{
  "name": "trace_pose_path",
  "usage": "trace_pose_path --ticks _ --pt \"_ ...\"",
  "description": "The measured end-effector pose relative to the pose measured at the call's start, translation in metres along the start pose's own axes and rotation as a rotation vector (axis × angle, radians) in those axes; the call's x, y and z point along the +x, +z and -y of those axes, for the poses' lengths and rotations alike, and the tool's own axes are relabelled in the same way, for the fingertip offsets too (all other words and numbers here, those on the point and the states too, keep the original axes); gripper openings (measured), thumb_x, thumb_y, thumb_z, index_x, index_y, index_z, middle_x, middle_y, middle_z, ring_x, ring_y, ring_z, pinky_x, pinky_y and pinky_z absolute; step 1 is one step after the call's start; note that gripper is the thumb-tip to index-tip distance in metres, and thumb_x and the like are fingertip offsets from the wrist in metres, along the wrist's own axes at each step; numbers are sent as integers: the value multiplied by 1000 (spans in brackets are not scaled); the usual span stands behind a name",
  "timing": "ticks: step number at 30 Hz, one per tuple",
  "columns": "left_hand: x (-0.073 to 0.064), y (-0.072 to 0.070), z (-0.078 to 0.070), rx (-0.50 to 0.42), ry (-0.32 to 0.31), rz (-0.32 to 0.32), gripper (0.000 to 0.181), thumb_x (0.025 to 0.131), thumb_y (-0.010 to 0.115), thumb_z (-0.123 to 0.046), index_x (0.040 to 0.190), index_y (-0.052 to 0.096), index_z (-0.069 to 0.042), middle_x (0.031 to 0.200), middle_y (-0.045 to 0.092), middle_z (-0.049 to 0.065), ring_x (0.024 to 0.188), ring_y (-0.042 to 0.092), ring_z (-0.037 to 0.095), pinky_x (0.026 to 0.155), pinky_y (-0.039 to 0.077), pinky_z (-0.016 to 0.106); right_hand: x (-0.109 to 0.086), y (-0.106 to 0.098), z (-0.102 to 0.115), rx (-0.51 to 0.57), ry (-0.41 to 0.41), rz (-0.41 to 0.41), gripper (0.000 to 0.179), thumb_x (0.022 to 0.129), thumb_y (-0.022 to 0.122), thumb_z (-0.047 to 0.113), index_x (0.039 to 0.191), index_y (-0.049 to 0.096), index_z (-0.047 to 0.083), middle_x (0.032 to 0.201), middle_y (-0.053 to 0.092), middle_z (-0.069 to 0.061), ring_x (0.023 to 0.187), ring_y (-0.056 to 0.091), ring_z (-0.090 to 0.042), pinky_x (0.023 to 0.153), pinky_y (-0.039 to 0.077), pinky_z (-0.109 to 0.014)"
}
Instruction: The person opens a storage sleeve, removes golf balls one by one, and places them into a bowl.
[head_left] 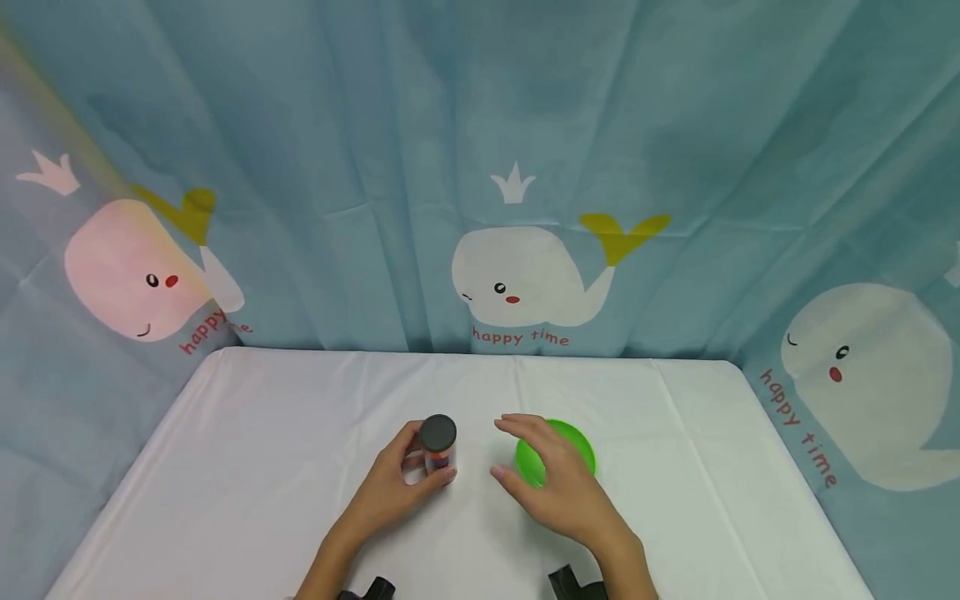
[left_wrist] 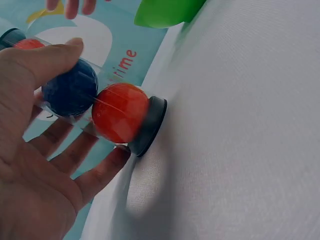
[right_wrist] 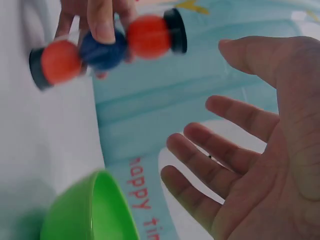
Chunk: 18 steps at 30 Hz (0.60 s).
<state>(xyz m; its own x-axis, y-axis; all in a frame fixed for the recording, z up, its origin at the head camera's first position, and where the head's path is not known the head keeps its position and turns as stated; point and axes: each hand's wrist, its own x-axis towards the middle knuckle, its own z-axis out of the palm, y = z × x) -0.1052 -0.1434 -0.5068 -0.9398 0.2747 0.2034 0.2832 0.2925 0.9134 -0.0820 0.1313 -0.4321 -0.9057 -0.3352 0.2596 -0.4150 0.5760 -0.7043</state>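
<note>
A clear tube [head_left: 439, 457] with a black cap [head_left: 438, 433] at each end stands near the middle of the white table. Inside it sit a blue ball [left_wrist: 70, 89] between two red balls, one being the lower red ball [left_wrist: 119, 112]. My left hand [head_left: 393, 483] holds the tube from its left side, thumb in front and fingers behind. Whether the lower cap touches the cloth, I cannot tell. Apart from the tube, my right hand [head_left: 562, 487] has its fingers spread and holds nothing. Partly hidden behind that hand is a green bowl [head_left: 587, 450].
White cloth covers the table [head_left: 262, 467]. A blue curtain [head_left: 360, 275] printed with white whales hangs behind the table and along both sides. Black wrist devices, one by the left wrist [head_left: 375, 590], show at the bottom edge.
</note>
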Motion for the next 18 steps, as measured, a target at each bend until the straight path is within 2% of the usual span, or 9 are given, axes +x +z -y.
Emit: trace_pose_path --ticks 4,7,12,18 --pt "0 -3 -2 -57 16 -4 62 89 87 -24 141 53 -28 130 68 -4 121 68 8 104 58 26 2 6 10 56 16 39 54 96 79 41 145 58 41 148 55 23 143 56 -8 117 51 -40" --pt "-2 -2 -2 -74 23 -1 62 90 87 -23 141 54 -27 132 67 -2 122 67 8 104 58 26 0 7 13 66 16 53 54 95 80 39 145 59 38 147 56 23 141 57 -8 116 52 -39" --pt "-5 2 -1 -34 35 -26 61 87 89 -22 139 58 -30 130 69 -6 120 68 6 103 59 27 -4 6 13 49 -4 42 54 96 79 39 145 61 29 147 58 19 137 60 -9 112 54 -35" --pt "-3 3 -6 58 97 -14 61 86 90 -18 137 63 -34 131 71 -11 122 68 6 106 58 33 -1 6 13 97 -53 7 54 96 80 34 145 60 27 143 60 12 125 64 -8 102 60 -33"
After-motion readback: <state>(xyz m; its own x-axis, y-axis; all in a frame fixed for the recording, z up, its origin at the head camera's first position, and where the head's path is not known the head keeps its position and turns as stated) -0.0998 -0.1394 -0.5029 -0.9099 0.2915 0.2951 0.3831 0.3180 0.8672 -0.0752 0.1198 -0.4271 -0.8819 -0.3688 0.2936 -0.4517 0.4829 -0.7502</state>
